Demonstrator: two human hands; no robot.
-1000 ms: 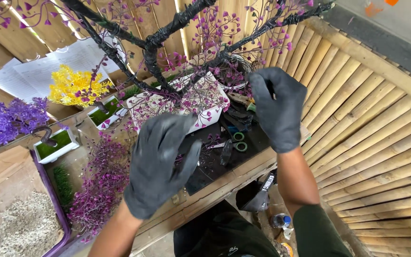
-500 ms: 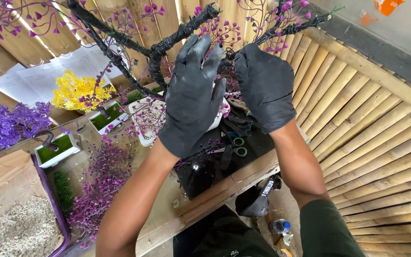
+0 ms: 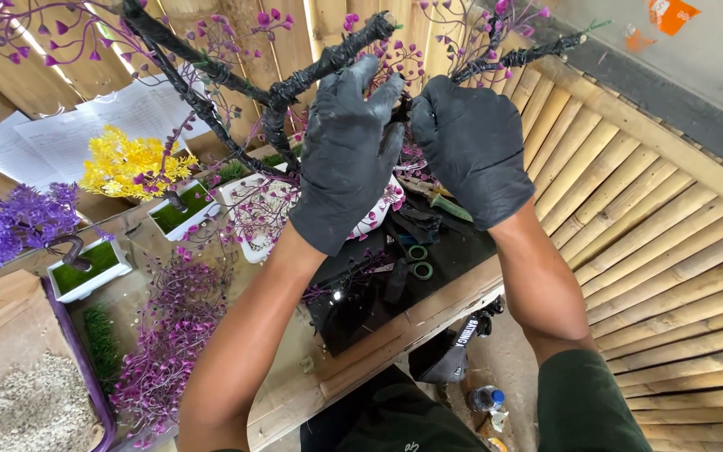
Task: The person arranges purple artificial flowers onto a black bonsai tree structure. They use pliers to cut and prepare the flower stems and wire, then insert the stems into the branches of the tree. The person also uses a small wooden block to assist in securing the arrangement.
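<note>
A: What is the biggest thing here?

B: The pale wooden workbench (image 3: 294,393), with the bamboo slat wall (image 3: 654,251) running off toward three o'clock. Over the bench rises the artificial tree with black-wrapped wire branches and small purple leaves (image 3: 211,75), its limbs fanning from ten to two o'clock.

A: And what has changed?

B: A second ago the person's hands are spread apart, the left low near the bench. Half a second ago both rise to the branches. Now the black-gloved left hand (image 3: 349,146) and the black-gloved right hand (image 3: 472,142) meet at twelve o'clock, at the fork where a thick wrapped branch (image 3: 340,54) splits off. The work appears to have gone from reaching to handling the joint itself.

A: Are they gripping?

B: The left hand's fingers lie curled against the fork; the right hand's fingers pinch inward at the same spot. Whether either is truly clamped on the wire cannot be told, since the gloves hide the contact.

A: Smaller things?

B: A black mat (image 3: 378,293) at six o'clock below the hands carries green tape rolls (image 3: 418,261). At nine o'clock stand a yellow flower cluster (image 3: 123,163) and a purple one (image 3: 6,222) in white trays of green moss (image 3: 89,272).
</note>
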